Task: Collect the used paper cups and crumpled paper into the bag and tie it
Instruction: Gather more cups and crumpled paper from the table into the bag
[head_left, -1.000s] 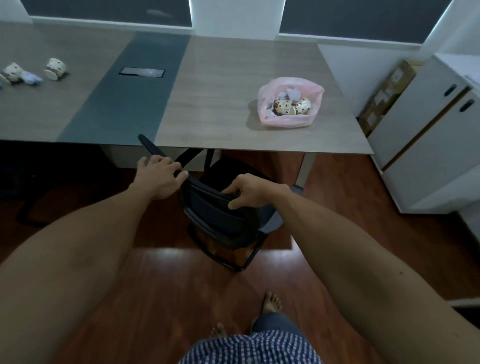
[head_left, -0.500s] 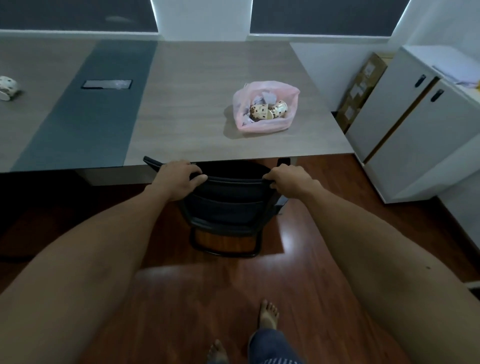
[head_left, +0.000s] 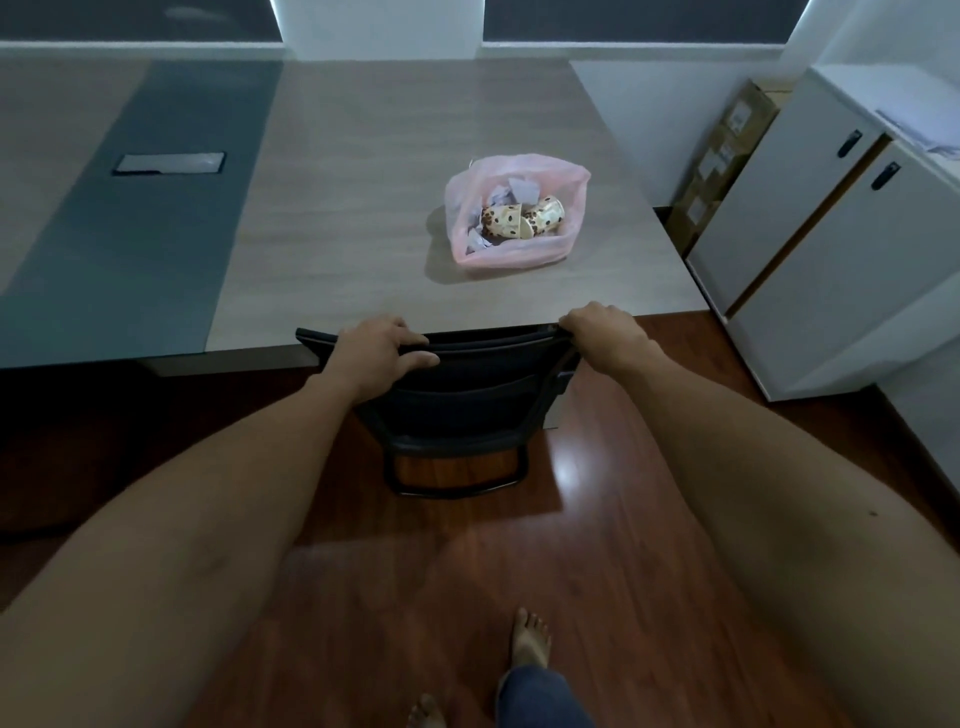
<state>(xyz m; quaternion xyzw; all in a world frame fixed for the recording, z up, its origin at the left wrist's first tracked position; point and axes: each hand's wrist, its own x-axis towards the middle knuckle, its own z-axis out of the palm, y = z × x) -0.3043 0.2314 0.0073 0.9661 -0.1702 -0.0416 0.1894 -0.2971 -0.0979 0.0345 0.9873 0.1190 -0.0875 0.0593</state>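
Note:
A pink plastic bag lies open on the wooden table, right of centre. Inside it are spotted paper cups and crumpled white paper. A black chair stands tucked against the table's near edge. My left hand grips the left part of the chair's backrest top. My right hand grips its right corner. Both hands are well short of the bag.
A dark strip with a cable hatch runs across the table at left. White cabinets stand at right, with cardboard boxes behind them. My bare feet are on the wooden floor.
The chair has swung straight and slid in under the table edge with both hands on its backrest. The view has shifted right; the cups at the table's far left have left the frame.

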